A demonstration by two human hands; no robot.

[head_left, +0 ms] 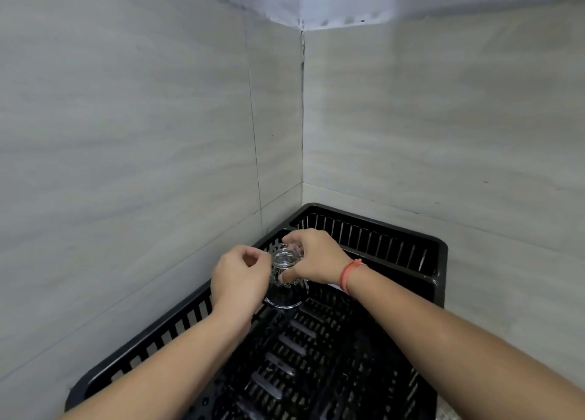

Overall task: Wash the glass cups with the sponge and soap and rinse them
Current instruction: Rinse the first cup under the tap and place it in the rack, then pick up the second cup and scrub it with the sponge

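I am watching the right hand [311, 261] gripping the upturned glass cup [286, 290] from above, over the far-left corner of the black dish rack [441, 245]. The left hand [240, 274] is curling against the cup's side; I cannot tell whether it grips.

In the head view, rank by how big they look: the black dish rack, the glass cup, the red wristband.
Largest to smallest:
1. black dish rack
2. glass cup
3. red wristband
Clear gaps; no ties.

Pale grey tiled walls [126, 119] meet in a corner [302, 109] under soft light
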